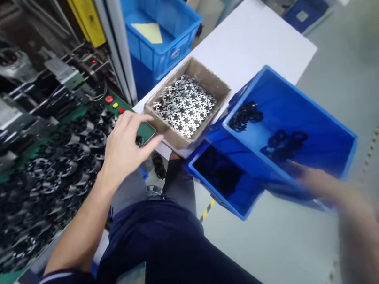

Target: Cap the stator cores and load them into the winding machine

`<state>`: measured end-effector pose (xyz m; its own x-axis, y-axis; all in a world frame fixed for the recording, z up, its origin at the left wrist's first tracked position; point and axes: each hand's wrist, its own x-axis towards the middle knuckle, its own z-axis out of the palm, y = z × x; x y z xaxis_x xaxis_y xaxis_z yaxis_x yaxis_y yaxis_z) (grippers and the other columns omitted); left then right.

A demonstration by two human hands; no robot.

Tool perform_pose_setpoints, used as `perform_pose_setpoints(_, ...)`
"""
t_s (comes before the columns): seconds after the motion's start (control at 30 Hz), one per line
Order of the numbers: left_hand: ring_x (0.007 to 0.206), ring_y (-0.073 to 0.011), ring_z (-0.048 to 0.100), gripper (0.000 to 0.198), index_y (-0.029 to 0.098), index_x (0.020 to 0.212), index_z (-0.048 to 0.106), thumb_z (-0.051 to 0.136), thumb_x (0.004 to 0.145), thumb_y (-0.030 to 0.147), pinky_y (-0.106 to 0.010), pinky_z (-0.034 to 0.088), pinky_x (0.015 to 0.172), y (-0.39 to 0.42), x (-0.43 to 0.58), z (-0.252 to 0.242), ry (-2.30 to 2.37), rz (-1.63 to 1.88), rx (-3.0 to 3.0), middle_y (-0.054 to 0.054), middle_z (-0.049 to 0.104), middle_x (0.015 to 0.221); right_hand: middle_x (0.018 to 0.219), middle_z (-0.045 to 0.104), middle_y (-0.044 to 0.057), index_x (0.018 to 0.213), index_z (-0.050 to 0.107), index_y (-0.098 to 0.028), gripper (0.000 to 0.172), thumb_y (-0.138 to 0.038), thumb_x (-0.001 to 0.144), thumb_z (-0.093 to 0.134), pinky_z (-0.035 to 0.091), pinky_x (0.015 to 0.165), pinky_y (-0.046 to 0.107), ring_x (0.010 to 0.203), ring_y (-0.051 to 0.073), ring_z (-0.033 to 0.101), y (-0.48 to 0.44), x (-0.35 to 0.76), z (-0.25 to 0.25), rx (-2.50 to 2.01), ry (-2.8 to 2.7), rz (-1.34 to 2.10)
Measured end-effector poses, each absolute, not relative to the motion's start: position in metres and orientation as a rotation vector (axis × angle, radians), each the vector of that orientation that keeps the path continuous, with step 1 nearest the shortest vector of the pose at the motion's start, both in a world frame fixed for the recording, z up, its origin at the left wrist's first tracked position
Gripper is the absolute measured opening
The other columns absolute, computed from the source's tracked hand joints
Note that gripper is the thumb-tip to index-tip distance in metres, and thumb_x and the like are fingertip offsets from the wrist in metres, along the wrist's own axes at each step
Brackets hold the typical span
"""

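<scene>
My left hand (127, 144) is held with thumb and fingers apart, holding nothing, by the near left corner of a cardboard box (211, 78). Rows of shiny ring-shaped metal parts (187, 106) fill that box. My right hand (307, 179) reaches over the near side of a large blue bin (314, 118) and is smeared by motion. Close to its fingertips lies a pile of black parts (282, 144), and a second black cluster (245, 115) sits in the bin's far left corner. Whether the right fingers grip anything is hidden by blur.
A smaller blue bin (255, 198) with dark contents stands below the large one. To the left, many black and metal parts (45, 177) cover a green machine bench with red and yellow buttons (115, 105). Another blue crate (174, 40) holds a yellowish sheet behind the white table (248, 33).
</scene>
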<state>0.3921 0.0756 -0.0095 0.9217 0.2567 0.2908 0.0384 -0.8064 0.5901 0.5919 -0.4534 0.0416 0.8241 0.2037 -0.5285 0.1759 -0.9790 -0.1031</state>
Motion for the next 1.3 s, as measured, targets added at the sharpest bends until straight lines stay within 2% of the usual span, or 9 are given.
perform_pose_setpoints(0.2, 0.142, -0.0314, 0.077, 0.041, 0.017, 0.153, 0.075, 0.064, 0.115, 0.029, -0.042, 0.057, 0.128, 0.081, 0.547, -0.043, 0.005, -0.284, 2.825, -0.016, 0.079, 0.152, 0.151, 0.085, 0.014, 0.156, 0.078, -0.033, 0.072, -0.08, 0.104, 0.064, 0.068, 0.122, 0.052, 0.142, 0.042, 0.082, -0.445, 0.582, 0.041, -2.568, -0.263, 0.973)
perform_pose_setpoints(0.37, 0.137, -0.039, 0.081, 0.048, 0.019, 0.144, 0.082, 0.08, 0.095, 0.017, -0.045, 0.06, 0.123, 0.082, 0.609, -0.081, -0.041, -0.711, 2.946, -0.017, 0.086, 0.141, 0.142, 0.083, 0.014, 0.121, 0.085, -0.029, 0.069, -0.093, 0.094, 0.079, 0.059, 0.133, 0.055, 0.138, 0.041, 0.078, -0.426, 0.6, 0.027, -2.409, -0.388, 0.847)
perform_pose_setpoints(0.5, 0.134, -0.0418, 0.082, 0.056, 0.021, 0.154, 0.076, 0.075, 0.098, 0.019, -0.049, 0.061, 0.122, 0.088, 0.612, -0.094, -0.032, -0.697, 2.986, -0.02, 0.082, 0.15, 0.114, 0.078, 0.013, 0.099, 0.076, -0.028, 0.075, -0.101, 0.089, 0.078, 0.06, 0.12, 0.058, 0.116, 0.038, 0.075, -0.425, 0.613, 0.012, -2.367, -0.367, 0.601)
perform_pose_setpoints(0.6, 0.134, -0.0431, 0.081, 0.06, 0.022, 0.158, 0.075, 0.077, 0.098, 0.023, -0.05, 0.061, 0.121, 0.09, 0.614, -0.101, -0.014, -0.638, 2.981, -0.023, 0.08, 0.153, 0.117, 0.082, 0.014, 0.092, 0.067, -0.027, 0.076, -0.098, 0.08, 0.09, 0.062, 0.108, 0.049, 0.122, 0.039, 0.077, -0.425, 0.614, 0.01, -2.229, -0.371, 0.736)
perform_pose_setpoints(0.77, 0.136, -0.0399, 0.08, 0.038, 0.026, 0.129, 0.09, 0.08, 0.093, 0.025, -0.043, 0.06, 0.121, 0.091, 0.62, -0.107, 0.042, -0.575, 2.905, -0.015, 0.09, 0.128, 0.096, 0.078, 0.006, 0.108, 0.076, -0.026, 0.071, -0.092, 0.086, 0.087, 0.058, 0.083, 0.039, 0.086, 0.026, 0.069, -0.426, 0.612, 0.01, -2.149, -0.339, 0.814)
perform_pose_setpoints(0.97, 0.125, -0.0356, 0.081, 0.041, 0.022, 0.131, 0.087, 0.077, 0.092, 0.029, -0.047, 0.063, 0.119, 0.099, 0.602, -0.085, 0.163, -0.259, 2.713, -0.011, 0.09, 0.121, 0.114, 0.086, 0.011, 0.112, 0.086, -0.023, 0.086, -0.09, 0.062, 0.105, 0.063, 0.093, 0.042, 0.103, 0.032, 0.077, -0.432, 0.617, 0.021, -2.133, -0.307, 0.839)
perform_pose_setpoints(1.03, 0.114, -0.0306, 0.082, 0.039, 0.021, 0.129, 0.08, 0.076, 0.092, 0.033, -0.044, 0.068, 0.108, 0.093, 0.587, -0.072, 0.25, -0.088, 2.448, -0.01, 0.088, 0.123, 0.113, 0.085, 0.009, 0.114, 0.078, -0.025, 0.088, -0.087, 0.058, 0.108, 0.063, 0.086, 0.041, 0.099, 0.03, 0.077, -0.432, 0.616, 0.022, -2.129, -0.243, 0.772)
perform_pose_setpoints(1.17, 0.109, -0.0239, 0.084, 0.046, 0.025, 0.112, 0.061, 0.088, 0.075, 0.029, -0.03, 0.068, 0.08, 0.066, 0.541, -0.037, 0.348, 0.092, 1.539, -0.008, 0.085, 0.136, 0.081, 0.067, 0.0, 0.114, 0.07, -0.026, 0.073, -0.082, 0.076, 0.098, 0.052, 0.064, 0.035, 0.069, 0.02, 0.062, -0.425, 0.614, 0.014, -2.201, -0.111, 0.576)
perform_pose_setpoints(1.3, 0.104, -0.0206, 0.084, 0.042, 0.024, 0.113, 0.069, 0.08, 0.073, 0.026, -0.023, 0.063, 0.065, 0.037, 0.475, -0.006, 0.314, 0.021, 1.071, -0.008, 0.087, 0.126, 0.088, 0.065, 0.001, 0.122, 0.072, -0.026, 0.073, -0.076, 0.074, 0.096, 0.059, 0.071, 0.041, 0.07, 0.021, 0.064, -0.419, 0.613, 0.014, -2.241, -0.11, 0.443)
